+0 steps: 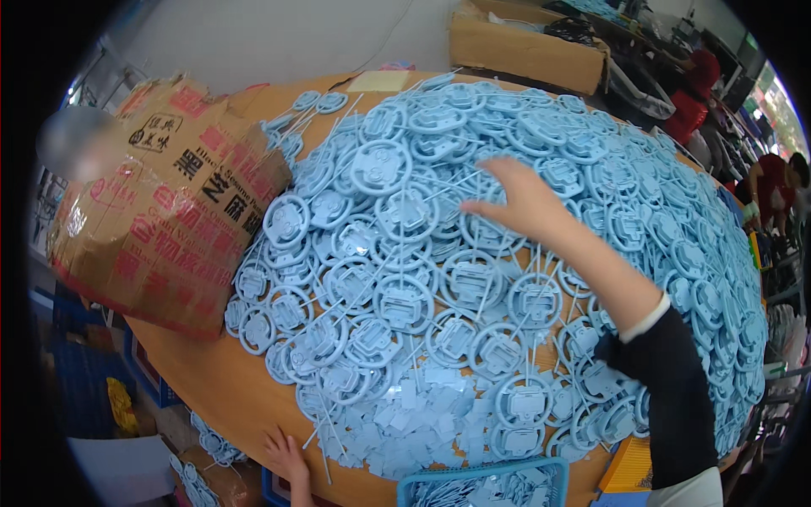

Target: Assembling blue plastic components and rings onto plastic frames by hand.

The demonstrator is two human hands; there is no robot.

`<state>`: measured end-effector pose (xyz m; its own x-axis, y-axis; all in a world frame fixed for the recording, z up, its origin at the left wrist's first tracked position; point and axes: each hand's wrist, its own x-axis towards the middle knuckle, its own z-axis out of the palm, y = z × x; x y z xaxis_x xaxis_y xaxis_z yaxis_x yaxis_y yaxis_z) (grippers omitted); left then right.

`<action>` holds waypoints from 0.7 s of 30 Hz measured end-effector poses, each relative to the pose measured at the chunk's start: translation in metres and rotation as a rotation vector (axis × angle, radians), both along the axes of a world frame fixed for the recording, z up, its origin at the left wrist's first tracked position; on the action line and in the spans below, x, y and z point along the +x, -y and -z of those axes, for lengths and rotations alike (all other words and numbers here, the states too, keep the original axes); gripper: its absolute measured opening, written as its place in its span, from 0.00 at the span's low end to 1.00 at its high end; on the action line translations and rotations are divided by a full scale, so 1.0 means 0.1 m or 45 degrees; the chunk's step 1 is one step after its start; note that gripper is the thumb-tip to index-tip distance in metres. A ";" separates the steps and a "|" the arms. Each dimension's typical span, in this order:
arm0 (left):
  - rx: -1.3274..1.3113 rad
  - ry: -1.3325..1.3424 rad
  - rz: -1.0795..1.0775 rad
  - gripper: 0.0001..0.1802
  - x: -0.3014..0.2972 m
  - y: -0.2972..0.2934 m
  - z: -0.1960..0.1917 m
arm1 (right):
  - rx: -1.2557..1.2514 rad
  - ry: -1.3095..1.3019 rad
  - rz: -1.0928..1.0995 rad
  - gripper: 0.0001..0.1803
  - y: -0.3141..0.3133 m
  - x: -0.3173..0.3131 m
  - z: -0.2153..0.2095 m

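A large heap of light blue plastic ring-shaped parts [404,306], each with a flat centre and thin stems, covers the table. Over the upper middle of the heap reaches my right hand [519,203], its thumb and fingers apart and nothing visible gripped between them. The nearest parts lie just beneath and left of its fingertips. My left hand [287,456] rests by the table's near edge, fingers spread, holding nothing. To its right, small flat blue pieces [422,414] lie scattered at the front of the heap.
A taped brown cardboard box [160,220] stands on the table's left side. At the near edge sits a blue plastic basket [481,470] of flat pieces, with a yellow-orange object [629,465] to its right. Behind is an open carton [528,51]. People in red [694,93] are at the far right.
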<state>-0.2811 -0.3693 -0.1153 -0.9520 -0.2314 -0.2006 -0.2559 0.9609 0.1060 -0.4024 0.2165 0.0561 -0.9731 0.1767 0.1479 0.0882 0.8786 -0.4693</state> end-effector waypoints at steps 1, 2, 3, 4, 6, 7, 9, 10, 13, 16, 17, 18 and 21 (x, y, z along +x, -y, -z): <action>0.024 0.004 0.007 0.28 -0.04 -0.19 0.01 | 0.081 -0.169 -0.012 0.39 -0.08 -0.17 -0.01; -0.049 -0.009 0.001 0.28 -0.06 -0.33 0.02 | 0.129 -0.160 0.022 0.43 -0.10 -0.36 0.00; -0.120 -0.018 -0.006 0.29 -0.07 -0.39 0.05 | 0.180 -0.147 0.054 0.46 -0.10 -0.54 -0.01; -0.062 -0.059 0.007 0.30 -0.06 -0.38 0.06 | 0.187 -0.138 0.038 0.46 -0.09 -0.74 0.00; -0.019 -0.071 0.008 0.31 -0.07 -0.42 0.00 | 0.098 -0.277 0.089 0.54 -0.04 -1.14 0.03; 0.016 -0.096 0.022 0.31 -0.07 -0.42 -0.04 | 0.093 -0.265 0.074 0.54 0.04 -1.32 0.05; 0.011 -0.104 0.027 0.32 -0.06 -0.41 -0.06 | 0.229 -0.145 0.237 0.55 0.15 -1.65 0.08; 0.016 -0.124 0.050 0.32 -0.07 -0.39 -0.05 | 0.167 -0.148 0.223 0.56 0.21 -1.78 0.12; 0.022 -0.098 0.046 0.31 -0.04 -0.35 -0.07 | 0.348 0.397 0.169 0.55 0.34 -1.91 0.21; 0.080 -0.097 0.009 0.32 -0.05 -0.39 -0.13 | 0.426 0.342 0.134 0.52 0.48 -1.71 0.46; 0.116 -0.104 0.019 0.33 -0.06 -0.42 -0.10 | 0.508 0.377 0.085 0.51 0.53 -1.59 0.50; 0.119 -0.113 0.006 0.33 -0.05 -0.42 -0.10 | 0.562 0.307 0.056 0.48 0.63 -1.43 0.59; 0.101 -0.121 0.041 0.33 -0.02 -0.43 -0.13 | 0.477 0.040 -0.008 0.41 0.79 -0.92 0.74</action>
<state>-0.2831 -0.3258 -0.1024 -0.9743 -0.1872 -0.1253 -0.2100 0.9561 0.2044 -0.4940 0.1372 -0.0176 -0.9791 0.1097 0.1712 0.0912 0.9894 -0.1126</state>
